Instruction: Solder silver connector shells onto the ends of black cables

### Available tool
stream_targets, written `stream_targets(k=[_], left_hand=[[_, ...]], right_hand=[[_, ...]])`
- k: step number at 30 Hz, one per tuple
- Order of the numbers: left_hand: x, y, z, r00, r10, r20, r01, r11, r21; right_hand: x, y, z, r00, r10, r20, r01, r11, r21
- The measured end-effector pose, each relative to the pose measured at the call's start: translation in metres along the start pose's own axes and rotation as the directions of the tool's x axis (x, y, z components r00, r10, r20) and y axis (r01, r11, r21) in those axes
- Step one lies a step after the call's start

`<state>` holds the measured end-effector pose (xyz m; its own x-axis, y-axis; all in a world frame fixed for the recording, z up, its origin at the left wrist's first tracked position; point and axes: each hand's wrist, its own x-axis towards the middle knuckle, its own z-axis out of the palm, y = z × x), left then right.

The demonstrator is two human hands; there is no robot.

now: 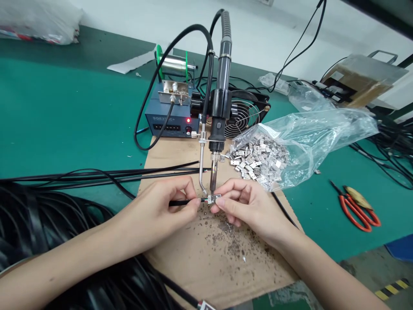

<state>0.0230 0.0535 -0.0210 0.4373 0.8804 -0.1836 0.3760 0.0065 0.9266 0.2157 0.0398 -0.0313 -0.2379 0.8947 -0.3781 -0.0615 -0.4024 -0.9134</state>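
Observation:
My left hand (176, 204) pinches a black cable (180, 202) close to its stripped end, where thin coloured wires show. Between the thumb and fingers of my right hand (241, 200) is a small silver USB connector (213, 198). The wire ends meet the back of the connector. Directly above them stands a soldering iron (217, 125) clamped upright, its tip at the connector. Beside the iron a thin metal solder feed tube (201, 163) bends down toward the same spot. Whether the tip touches the metal I cannot tell.
Behind are a blue solder feeder (171, 118) with a lit red light, a solder spool (174, 65) and a fan (245, 116). A clear bag (309, 133) spills USB connectors (258, 157). Red-handled cutters (355, 211) lie right. Coiled black cables (29, 219) fill the left. Cardboard (193, 262) carries solder specks.

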Motion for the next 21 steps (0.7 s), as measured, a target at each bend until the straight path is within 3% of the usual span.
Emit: stream_targets(k=[13,21], left_hand=[[-0.0046,0.0018,0.0033,0.997,0.049,-0.062,-0.054,0.995,-0.079],[-0.0014,-0.0052,0.0025,0.995,0.093,-0.035,-0.096,0.99,-0.106]], right_hand=[[-0.0007,0.0031,-0.0072,0.99,0.002,0.144,-0.023,0.989,0.144],[0.0,0.0044,-0.008,0.987,-0.01,0.162,-0.018,0.985,0.17]])
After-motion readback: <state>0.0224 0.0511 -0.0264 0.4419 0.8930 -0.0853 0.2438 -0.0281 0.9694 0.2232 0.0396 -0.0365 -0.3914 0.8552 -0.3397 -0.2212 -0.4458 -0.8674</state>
